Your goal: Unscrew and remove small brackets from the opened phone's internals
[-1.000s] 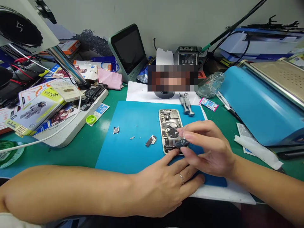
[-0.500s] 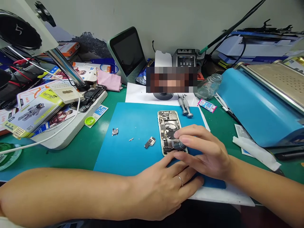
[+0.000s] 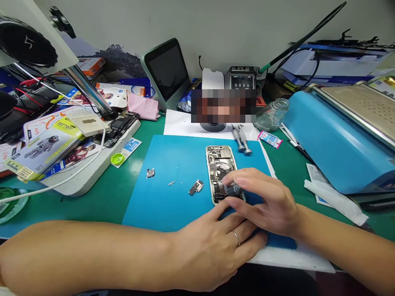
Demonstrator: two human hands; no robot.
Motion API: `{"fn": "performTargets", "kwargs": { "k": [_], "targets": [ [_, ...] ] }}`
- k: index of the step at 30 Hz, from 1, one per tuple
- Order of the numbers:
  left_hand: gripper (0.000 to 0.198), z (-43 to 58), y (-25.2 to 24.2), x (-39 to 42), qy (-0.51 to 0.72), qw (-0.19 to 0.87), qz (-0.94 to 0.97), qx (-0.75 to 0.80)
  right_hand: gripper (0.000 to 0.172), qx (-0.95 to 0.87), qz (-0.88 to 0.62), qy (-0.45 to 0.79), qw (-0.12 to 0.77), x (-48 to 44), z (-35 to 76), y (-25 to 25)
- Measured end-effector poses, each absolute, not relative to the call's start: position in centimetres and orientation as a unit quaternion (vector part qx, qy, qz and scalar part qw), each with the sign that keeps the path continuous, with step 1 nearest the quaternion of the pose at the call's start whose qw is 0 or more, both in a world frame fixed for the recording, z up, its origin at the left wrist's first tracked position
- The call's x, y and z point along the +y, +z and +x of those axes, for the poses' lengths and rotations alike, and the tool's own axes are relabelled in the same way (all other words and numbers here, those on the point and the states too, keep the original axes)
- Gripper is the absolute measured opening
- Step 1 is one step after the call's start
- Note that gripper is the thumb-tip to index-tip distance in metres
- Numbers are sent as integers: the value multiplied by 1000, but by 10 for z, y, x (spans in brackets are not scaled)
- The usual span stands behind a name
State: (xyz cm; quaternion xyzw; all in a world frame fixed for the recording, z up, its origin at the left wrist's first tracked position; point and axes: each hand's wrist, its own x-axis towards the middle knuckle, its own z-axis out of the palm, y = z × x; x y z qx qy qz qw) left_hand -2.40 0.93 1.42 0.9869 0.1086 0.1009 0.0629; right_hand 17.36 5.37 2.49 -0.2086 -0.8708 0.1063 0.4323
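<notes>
An opened phone (image 3: 219,164) with its innards showing lies on a blue mat (image 3: 173,197). My right hand (image 3: 265,201) pinches a small grey screwdriver (image 3: 235,190), whose tip rests over the phone's lower part. Flat on the mat lies my left hand (image 3: 216,242), with a ring on one finger. Its fingers are stretched out and the fingertips touch the phone's near end. Three small loose parts lie on the mat to the left of the phone: a bracket (image 3: 196,187), a tiny piece (image 3: 171,183) and a connector part (image 3: 150,173).
Two more screwdrivers (image 3: 242,142) lie behind the phone. A glass jar (image 3: 273,110), a tablet on a stand (image 3: 166,72) and a soldering station (image 3: 243,78) stand at the back. A blue roller machine (image 3: 336,139) fills the right; boxes and a white lamp base (image 3: 89,168) crowd the left.
My right hand with the screwdriver has shifted slightly down and left over the phone's lower part. The left hand stays flat at the phone's near end.
</notes>
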Motion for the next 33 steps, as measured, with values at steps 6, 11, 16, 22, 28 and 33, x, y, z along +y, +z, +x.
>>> {"fn": "performTargets", "kwargs": {
  "k": [6,11,16,22,28,33],
  "targets": [
    [55,-23,14,9,104,62,987,108,71,-868,-234,134,417,51,175,19],
    [54,-24,15,10,104,64,987,106,77,-846,-250,167,440,49,176,17],
    [54,-23,14,10,106,64,986,108,78,-837,-252,177,453,49,177,17],
    [57,-23,14,10,98,62,987,109,79,-831,-254,189,456,49,179,16],
    [54,-24,15,10,103,58,987,111,81,-823,-253,195,470,47,177,18],
    [55,-23,15,11,104,60,987,110,82,-827,-251,194,465,46,176,19]
  ]
}}
